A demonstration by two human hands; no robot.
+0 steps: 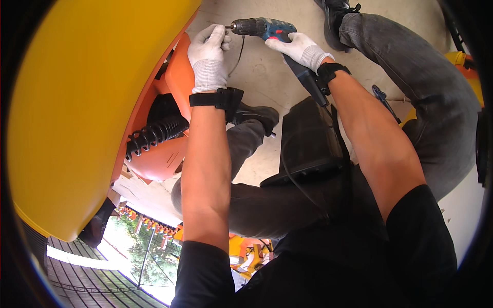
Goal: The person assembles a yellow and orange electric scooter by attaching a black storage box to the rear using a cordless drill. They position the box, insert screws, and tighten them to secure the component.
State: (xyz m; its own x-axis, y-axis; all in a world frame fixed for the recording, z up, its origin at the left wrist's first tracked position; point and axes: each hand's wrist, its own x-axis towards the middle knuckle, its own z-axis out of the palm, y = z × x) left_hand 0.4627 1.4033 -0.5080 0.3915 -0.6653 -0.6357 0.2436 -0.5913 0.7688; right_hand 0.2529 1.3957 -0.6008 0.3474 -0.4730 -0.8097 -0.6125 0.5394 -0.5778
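Curved yellow panel (92, 102): left of white-gloved left hand (208, 46).
Left hand: thin dark bit (229, 27) pinched (steadied, presumably).
White-gloved right hand (302, 49): blue-black drill (279, 26) gripped.

1. Power drill (279, 29): smooth plastic seen on body; chuck (247, 26) finished dull.
2. Gloves (206, 50): matt knit cloth noted, cuffs ribbed.
3. Curved yellow panel (97, 92): smooth, softly glossy surface observed.
4. Coil spring (154, 138): metal-like sheen noted.
5. Trousers (393, 56): matt denim seen.
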